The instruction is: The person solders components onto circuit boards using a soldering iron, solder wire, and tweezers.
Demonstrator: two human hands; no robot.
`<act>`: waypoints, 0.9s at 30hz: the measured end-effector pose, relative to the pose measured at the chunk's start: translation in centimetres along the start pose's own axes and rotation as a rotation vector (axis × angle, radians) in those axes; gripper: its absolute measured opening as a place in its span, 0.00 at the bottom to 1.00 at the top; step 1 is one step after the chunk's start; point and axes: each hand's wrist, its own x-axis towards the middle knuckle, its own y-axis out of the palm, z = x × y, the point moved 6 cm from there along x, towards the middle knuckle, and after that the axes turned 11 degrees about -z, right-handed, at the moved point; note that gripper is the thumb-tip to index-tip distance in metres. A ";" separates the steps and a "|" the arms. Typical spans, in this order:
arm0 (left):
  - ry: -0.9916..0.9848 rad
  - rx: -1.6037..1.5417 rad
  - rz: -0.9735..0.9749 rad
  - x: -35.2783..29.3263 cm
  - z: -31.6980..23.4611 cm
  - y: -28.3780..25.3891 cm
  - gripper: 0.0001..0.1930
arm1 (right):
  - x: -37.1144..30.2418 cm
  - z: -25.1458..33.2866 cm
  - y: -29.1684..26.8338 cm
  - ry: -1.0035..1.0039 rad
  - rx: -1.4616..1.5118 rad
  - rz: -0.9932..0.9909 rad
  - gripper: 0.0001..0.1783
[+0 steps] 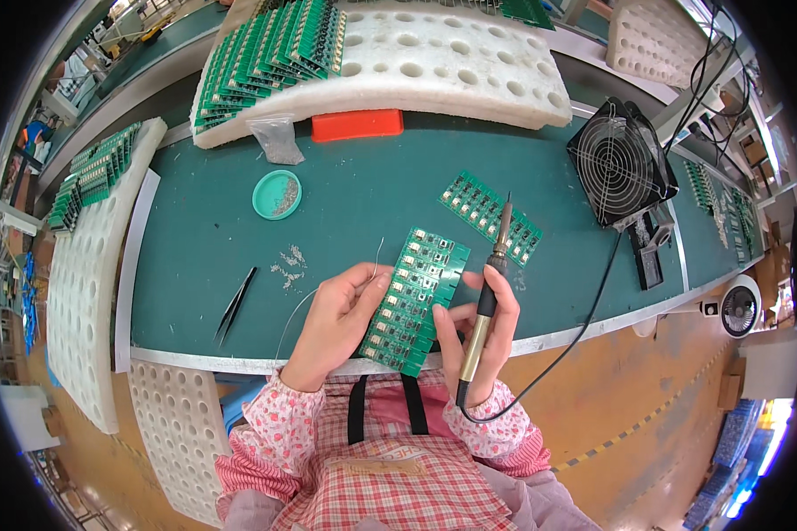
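Green circuit board (413, 305) with white parts; black-and-gold soldering iron (475, 347); red-and-white checked apron (394, 487); white cuffs (285, 423) with a pink-and-red print; dark green tabletop (363, 195); bright red box (357, 126); turquoise dish (266, 200).

Circuit board (414, 303): green, glossy coated, bumpy with small parts. Soldering iron (475, 347): shiny gold-toned metal-look barrel, matt black grip, dull tip. Wire (295, 313): thin, silvery metal. Tweezers (236, 305): dark, slim, metal-looking. Worktop (363, 203): matt green, smooth, with bare metal-look edging (212, 362). Rack (452, 66): white foam, slightly rough, holes throughout. Box (356, 126): smooth red plastic. Bag (277, 142): clear crinkly plastic film. Dish (259, 189): smooth teal plastic. Fan (611, 166): wire metal grille, black housing. Apron (398, 496): checked woven cloth. Sleeve (283, 416): soft printed cloth.
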 end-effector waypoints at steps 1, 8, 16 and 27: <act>0.010 0.011 0.006 0.0 -0.1 0.1 0.14 | 0.0 0.0 0.0 0.001 0.007 0.005 0.38; 0.073 0.078 0.014 0.1 0.1 0.0 0.14 | -0.1 0.2 0.1 0.054 0.028 0.018 0.37; 0.053 0.127 0.031 0.1 -0.2 0.1 0.15 | 0.0 0.1 0.0 0.038 0.022 0.019 0.38; 0.062 0.141 0.014 0.3 0.2 0.0 0.15 | -0.1 -0.1 0.0 0.014 0.017 0.008 0.38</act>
